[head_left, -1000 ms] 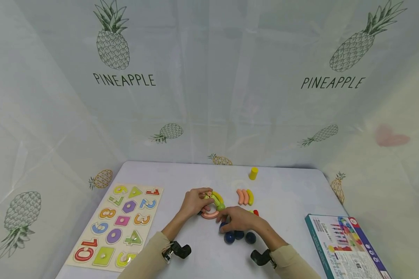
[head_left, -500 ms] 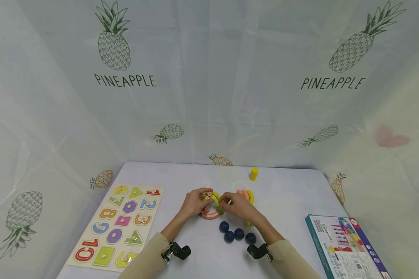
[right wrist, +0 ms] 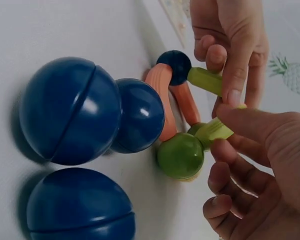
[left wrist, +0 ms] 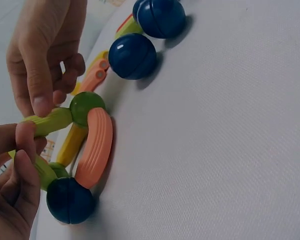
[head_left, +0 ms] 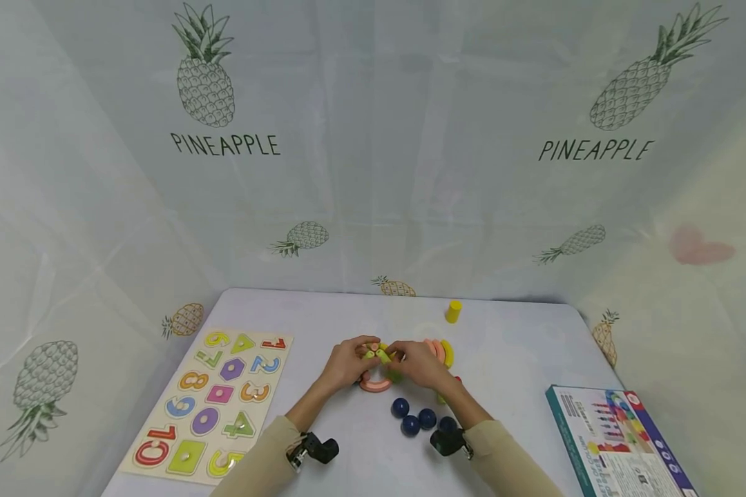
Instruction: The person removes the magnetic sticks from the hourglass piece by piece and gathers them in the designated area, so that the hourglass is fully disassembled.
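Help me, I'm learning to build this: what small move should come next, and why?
Perhaps bring the light-green rod in the right hand tip to tip with the facing rod in the left hand: both lean inward from a green ball and a blue ball, their upper ends close together; fingers hide whether they touch.

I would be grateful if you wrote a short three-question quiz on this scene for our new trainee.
1. Multiple choice: what colour are the rods that the left hand and the right hand are holding? A: yellow; B: light green; C: salmon.
2. True or false: the number board lies on the person's right.
3. Count: in the head view, how many blue balls lie on the table apart from the held structure?

Key:
1. B, light green.
2. False; the number board lies on the left, and the box on the right.
3. Four, one partly hidden behind the right wrist camera.
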Motion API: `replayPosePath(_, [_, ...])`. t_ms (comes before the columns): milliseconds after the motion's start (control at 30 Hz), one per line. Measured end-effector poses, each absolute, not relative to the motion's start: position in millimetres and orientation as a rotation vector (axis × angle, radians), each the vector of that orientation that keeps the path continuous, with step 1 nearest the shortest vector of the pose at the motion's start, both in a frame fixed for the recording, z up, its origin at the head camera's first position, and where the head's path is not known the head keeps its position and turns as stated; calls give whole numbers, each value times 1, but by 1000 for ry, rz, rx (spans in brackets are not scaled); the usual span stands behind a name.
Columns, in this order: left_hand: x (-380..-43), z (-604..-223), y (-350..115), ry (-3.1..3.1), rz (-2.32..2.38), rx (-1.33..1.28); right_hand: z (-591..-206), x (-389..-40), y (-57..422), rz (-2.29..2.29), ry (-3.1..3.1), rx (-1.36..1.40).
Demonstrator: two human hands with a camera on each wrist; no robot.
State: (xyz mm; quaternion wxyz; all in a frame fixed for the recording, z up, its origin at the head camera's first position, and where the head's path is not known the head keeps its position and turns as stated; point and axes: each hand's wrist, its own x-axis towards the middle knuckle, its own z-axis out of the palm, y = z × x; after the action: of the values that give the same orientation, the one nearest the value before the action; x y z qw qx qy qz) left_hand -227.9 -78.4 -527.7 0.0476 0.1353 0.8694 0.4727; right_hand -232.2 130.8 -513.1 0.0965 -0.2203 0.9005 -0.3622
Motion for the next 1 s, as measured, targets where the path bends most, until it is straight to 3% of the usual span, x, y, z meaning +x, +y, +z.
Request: replayPosePath(1000, [-227,-528,-79,2612,1468,436,-509,-232,133,-995,2593,-682])
